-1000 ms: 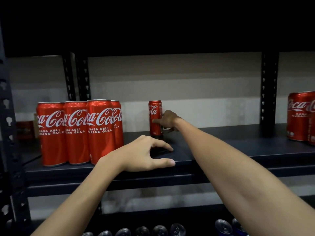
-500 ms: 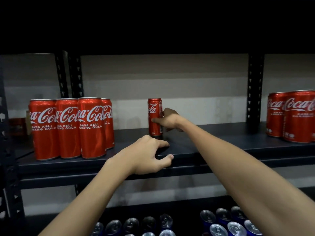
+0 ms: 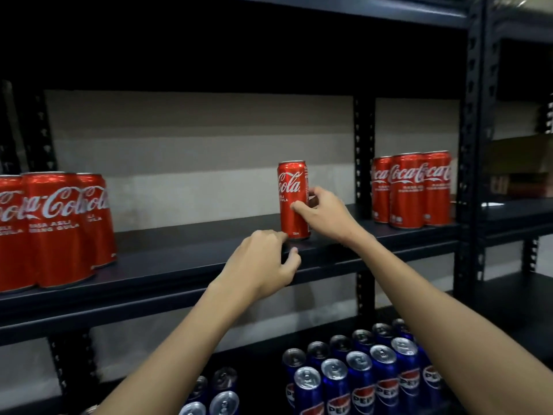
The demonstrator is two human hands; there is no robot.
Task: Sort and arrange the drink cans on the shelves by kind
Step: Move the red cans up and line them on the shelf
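1. Head view, nearest: blue Pepsi cans (image 3: 368,372) already stand grouped on the lower shelf.
2. Left hand (image 3: 263,262) rests on the middle shelf (image 3: 167,265) edge, fingers curled, holding nothing.
3. Right hand (image 3: 324,215) grips a lone Coca-Cola can (image 3: 293,200), upright mid-shelf.
4. Left red cluster (image 3: 57,226) and right red cluster (image 3: 411,190) stand apart; the lone can likely remains to be joined to one.

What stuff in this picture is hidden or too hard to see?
- Left Coca-Cola cans: head view, the picture's left edge cuts the group off, so no full count.
- Pepsi cans: head view, the right forearm and bottom edge hide some.
- Single Coca-Cola can: the right hand covers its right side.
- Left hand: fingertips curl out of sight on the shelf edge.
- Brown box: dim, blurred, label unreadable.
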